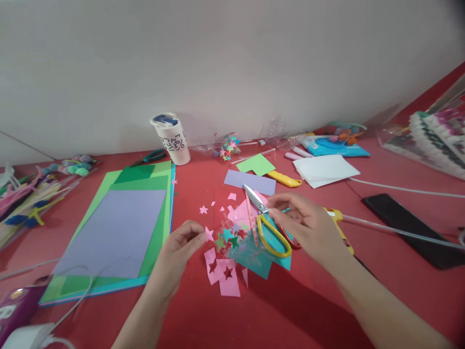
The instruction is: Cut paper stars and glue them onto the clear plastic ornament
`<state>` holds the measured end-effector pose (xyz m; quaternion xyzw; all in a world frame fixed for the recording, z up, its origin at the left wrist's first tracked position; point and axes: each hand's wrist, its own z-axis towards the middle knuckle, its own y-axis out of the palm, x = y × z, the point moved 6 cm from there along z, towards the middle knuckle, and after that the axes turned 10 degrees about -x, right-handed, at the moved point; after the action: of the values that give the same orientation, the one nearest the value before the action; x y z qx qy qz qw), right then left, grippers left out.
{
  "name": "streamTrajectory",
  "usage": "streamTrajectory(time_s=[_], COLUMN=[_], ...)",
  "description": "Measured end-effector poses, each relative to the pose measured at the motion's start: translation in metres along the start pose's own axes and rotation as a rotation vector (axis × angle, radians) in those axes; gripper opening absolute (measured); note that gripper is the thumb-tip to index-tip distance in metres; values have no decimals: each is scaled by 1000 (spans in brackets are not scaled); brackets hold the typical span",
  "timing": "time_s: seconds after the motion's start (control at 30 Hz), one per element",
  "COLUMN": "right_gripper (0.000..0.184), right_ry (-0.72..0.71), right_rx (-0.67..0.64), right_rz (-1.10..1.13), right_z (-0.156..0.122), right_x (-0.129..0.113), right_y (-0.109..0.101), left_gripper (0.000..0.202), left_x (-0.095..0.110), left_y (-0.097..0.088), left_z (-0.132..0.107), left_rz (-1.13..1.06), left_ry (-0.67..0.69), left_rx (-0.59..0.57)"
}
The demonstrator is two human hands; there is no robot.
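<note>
My left hand [183, 242] pinches a small pink paper star [209, 234] between thumb and fingertips. Across from it, the closed thumb and fingers of my right hand [303, 223] are on the scissors [273, 237] near the pivot. These have one yellow and one red handle, with the blades pointing away from me. Between my hands lies a clear plastic piece with several coloured stars [227, 235]. Pink paper scraps [229, 286] with star-shaped holes lie closer to me. Teal paper [254, 261] sits partly under the scissors, and a loose pink star [203, 210] lies farther off.
Coloured paper sheets [112, 237] are stacked at left. Behind stand a white cup [174, 140] and a star-covered ball [229, 146]. A yellow cutter [285, 179], white paper [327, 169], a yellow glue gun [336, 215] and a black phone-like slab [410, 228] lie at right.
</note>
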<state>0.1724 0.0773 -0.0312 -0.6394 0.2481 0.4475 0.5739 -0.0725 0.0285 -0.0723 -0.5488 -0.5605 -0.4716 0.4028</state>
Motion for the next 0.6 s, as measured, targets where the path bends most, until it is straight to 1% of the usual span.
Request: streamTrajectory(time_s=[0.03,0.07,0.1,0.2,0.27,0.4,0.5,0.53,0.57,0.6], right_gripper=[7,6,10,22,23,15,15,14,14,14], right_ry=[-81,-171,-271,-520,-606,-637,-604,-571,-522,-461], right_rx=[0,-36,-94,-302,-356,-345,-359,-349,-330,-308], right_rz=[-25,-58,-87,-163,-204,-191,-128,-98,-70,-54], right_z=[-4,-9,-14,-30,-36,-37,-34,-31,-28,-24], right_x=[-10,-21,-32,-55,-61,-61,-55,-52,-47,-42], right_y=[-3,-2,2,23,34,41,37,33,28,24], left_gripper=[17,16,15,16,14,13,16,17,17,15], left_x=[3,5,5,7,6,1,-1,-1,1,4], left_y=[3,8,17,41,54,68,70,67,61,53], left_z=[-3,-7,-11,-23,-26,-21,-19,-18,-18,-17], left_rz=[3,9,8,-57,-111,-157,-115,-61,16,114], left_ry=[-18,-66,-133,-257,-293,-304,-308,-284,-235,-159], left_rx=[-21,-56,-127,-264,-319,-379,-417,-395,-334,-239])
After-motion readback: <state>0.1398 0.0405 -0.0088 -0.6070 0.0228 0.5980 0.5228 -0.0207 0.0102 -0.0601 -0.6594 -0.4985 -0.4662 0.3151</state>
